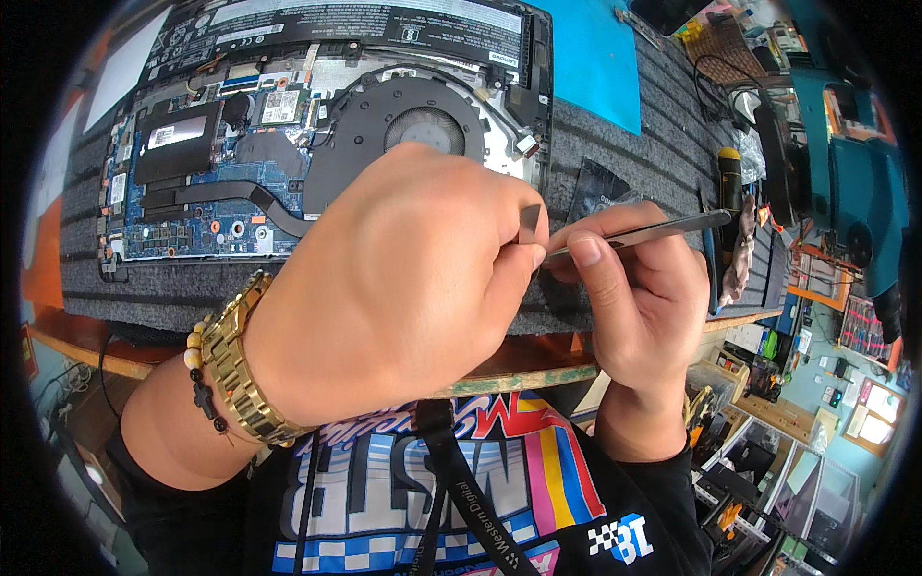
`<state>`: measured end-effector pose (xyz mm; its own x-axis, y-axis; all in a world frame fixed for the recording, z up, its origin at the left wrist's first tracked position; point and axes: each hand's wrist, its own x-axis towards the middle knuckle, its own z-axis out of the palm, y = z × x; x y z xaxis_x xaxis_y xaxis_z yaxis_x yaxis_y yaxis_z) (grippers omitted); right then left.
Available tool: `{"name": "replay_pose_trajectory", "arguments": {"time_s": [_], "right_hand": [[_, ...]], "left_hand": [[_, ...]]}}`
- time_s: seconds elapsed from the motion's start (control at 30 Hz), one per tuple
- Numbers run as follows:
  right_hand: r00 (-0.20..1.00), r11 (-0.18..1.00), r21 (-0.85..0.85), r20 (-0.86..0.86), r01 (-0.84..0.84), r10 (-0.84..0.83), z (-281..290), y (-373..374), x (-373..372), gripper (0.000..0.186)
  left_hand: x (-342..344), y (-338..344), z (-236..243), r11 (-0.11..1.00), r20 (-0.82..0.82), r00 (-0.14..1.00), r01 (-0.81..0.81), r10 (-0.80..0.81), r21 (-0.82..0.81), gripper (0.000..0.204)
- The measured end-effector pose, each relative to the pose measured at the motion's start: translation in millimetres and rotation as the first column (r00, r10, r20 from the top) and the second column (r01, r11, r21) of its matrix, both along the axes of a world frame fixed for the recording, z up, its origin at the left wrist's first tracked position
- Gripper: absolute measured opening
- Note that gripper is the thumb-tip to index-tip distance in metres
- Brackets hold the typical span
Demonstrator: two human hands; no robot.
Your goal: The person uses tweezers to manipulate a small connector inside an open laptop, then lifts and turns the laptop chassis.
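Note:
My left hand point(394, 250), a gold watch point(235, 370) on its wrist, is closed in front of my chest, its back toward the view. A small grey flat strip point(529, 223) shows between its thumb and forefinger. Pinched in my right hand point(648, 307) are slim metal tweezers point(672, 228), tips pointing left and meeting my left thumb; the exact contact is hidden. Beyond the hands lies an opened laptop base point(533, 96) with a round black fan point(384, 115), a blue circuit board point(202, 226) and a long black battery point(336, 27). My left hand covers part of the fan.
A grey ribbed mat point(663, 125) covers the wooden table point(538, 376). Right of the laptop are a dark packet point(597, 187), a blue sheet point(600, 72) and a yellow-and-black screwdriver point(730, 178). A teal-and-black device point(845, 173) stands far right.

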<state>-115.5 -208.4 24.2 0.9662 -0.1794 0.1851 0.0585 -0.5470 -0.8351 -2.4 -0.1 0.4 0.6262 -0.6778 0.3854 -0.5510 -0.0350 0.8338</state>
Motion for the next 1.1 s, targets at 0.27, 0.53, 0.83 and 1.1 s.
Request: {"name": "replay_pose_trajectory", "arguments": {"time_s": [0.27, 0.53, 0.83, 1.1], "right_hand": [[0.993, 0.996, -0.057, -0.1, -0.073, 0.067, 6.8, -4.7, -3.1, 0.014], [0.994, 0.998, 0.002, -0.086, -0.068, 0.068, 4.7, -5.1, -4.8, 0.013], [0.996, 0.999, -0.009, -0.066, -0.053, 0.053, 4.1, -5.2, -5.9, 0.012], [0.998, 0.999, 0.008, -0.036, -0.047, 0.048, 2.5, -5.6, -8.5, 0.011]], "left_hand": [[0.3, 0.8, 0.2, 1.0, -0.01, 1.0, -0.003, 0.003, 0.0, 0.004], [-1.1, -1.2, -1.4, 1.0, 0.057, 0.998, -0.007, 0.008, -0.007, 0.004], [-0.8, -1.0, -1.0, 1.0, 0.015, 1.0, 0.0, -0.001, 0.012, 0.005], [-0.3, -0.2, 0.6, 1.0, -0.033, 0.999, 0.025, -0.025, 0.016, 0.006]]}}
